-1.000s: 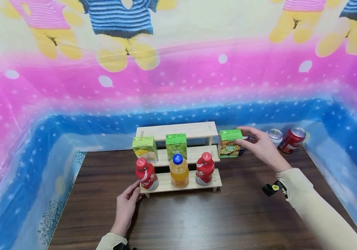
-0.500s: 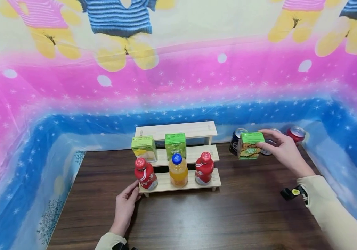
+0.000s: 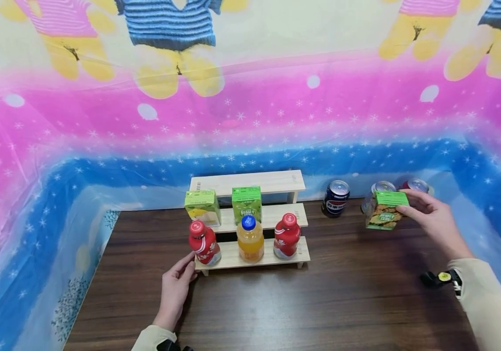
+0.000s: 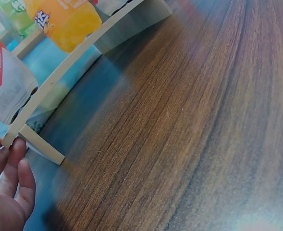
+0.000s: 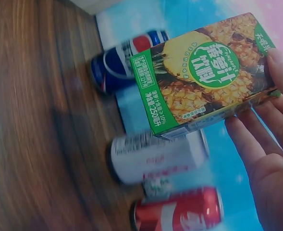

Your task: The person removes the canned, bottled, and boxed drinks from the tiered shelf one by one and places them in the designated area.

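My right hand (image 3: 436, 222) grips a pineapple juice carton (image 5: 213, 72) by its top end. The carton (image 3: 385, 214) is held up in front of the cans at the right rear, tilted slightly. My left hand (image 3: 174, 292) pinches the left end of the lowest step of a wooden tiered stand (image 3: 228, 251), with fingertips under the board in the left wrist view. On that step stand a red bottle (image 3: 206, 248), an orange drink bottle (image 3: 250, 243) with a blue cap and another red bottle (image 3: 287, 239). Two green juice cartons, one pear-pictured (image 3: 202, 210), stand on the middle step.
Right of the stand are a dark blue Pepsi can (image 3: 336, 200), a white can (image 5: 155, 156) and a red can (image 5: 184, 211), the last two partly behind the carton and hand. A patterned cloth (image 3: 250, 117) rises behind the dark wooden table (image 3: 276, 312).
My right hand has carried the pineapple juice carton rightward, from beside the stand to in front of the white can, uncovering the Pepsi can. My left hand has stayed on the stand.
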### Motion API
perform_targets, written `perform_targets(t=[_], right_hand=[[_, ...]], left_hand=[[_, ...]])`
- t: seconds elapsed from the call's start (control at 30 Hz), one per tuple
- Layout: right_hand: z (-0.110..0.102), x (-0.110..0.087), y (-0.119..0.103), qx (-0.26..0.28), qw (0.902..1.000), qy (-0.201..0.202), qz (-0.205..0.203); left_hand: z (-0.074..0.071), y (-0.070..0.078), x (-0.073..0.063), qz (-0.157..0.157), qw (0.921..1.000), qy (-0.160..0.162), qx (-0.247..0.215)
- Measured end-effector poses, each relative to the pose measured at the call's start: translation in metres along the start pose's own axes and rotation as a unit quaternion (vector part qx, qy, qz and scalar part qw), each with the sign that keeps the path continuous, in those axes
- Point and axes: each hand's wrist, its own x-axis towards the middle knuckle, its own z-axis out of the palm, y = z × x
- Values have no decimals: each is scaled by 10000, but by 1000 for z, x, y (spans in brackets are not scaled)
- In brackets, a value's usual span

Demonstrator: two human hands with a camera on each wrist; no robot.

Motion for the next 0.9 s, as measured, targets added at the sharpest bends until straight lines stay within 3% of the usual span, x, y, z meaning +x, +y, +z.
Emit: perform_targets(t=[0.2,0.6,0.9], right_hand=[[-21,-5,20,-26,9999,-3,103],[-51,-16,56,-242,9970,65,735],[-55,-17,86,265,9931,57,1140]], left_hand=[[0,0,-1,31,10000,11,-27],[1,-2,-2,173,9997,-49,-139],[1,-1,-3,192,9997,0,-125]])
